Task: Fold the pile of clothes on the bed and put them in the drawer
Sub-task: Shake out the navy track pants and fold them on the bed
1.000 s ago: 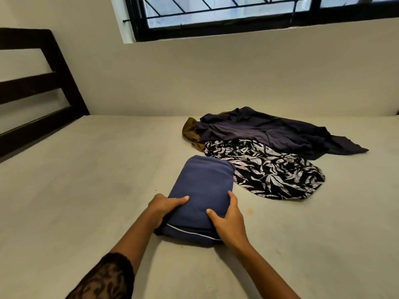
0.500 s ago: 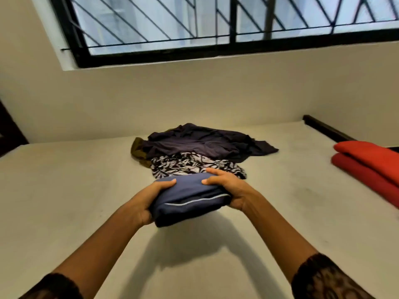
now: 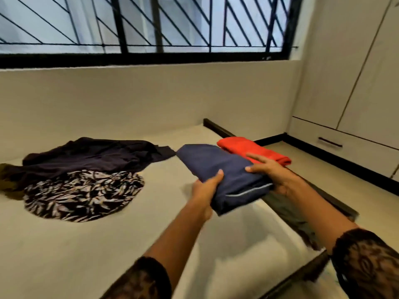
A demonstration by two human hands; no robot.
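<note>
Holding a folded navy garment (image 3: 222, 169) between both hands, above the right edge of the bed (image 3: 86, 244); its shadow falls on the sheet below.

- Left hand (image 3: 206, 187): at the bundle's 7 o'clock corner, thumb on top, fingers curled under. Gripping.
- Right hand (image 3: 273, 174): at the bundle's 3 o'clock side, fingers spread over the top, palm against the edge with the pale piping. Gripping.
- Bundle tilted, far end pointing to 11 o'clock. Motion blur at the near end.
- Folded red garment (image 3: 241, 146): on the bed at 1 o'clock from the navy bundle, just beside it; contact cannot be told.
- Unfolded pile, 9 o'clock from the bundle, well apart: dark purple garment (image 3: 92, 154) at the back, black-and-white leaf-print garment (image 3: 82, 195) in front and partly under it, olive cloth (image 3: 6, 172) showing at the far left.
- Drawer (image 3: 356, 151): in the white wardrobe unit at 2 o'clock, front closed, dark handle (image 3: 330, 142).
- Barred window (image 3: 151, 29) at 12 o'clock.
</note>
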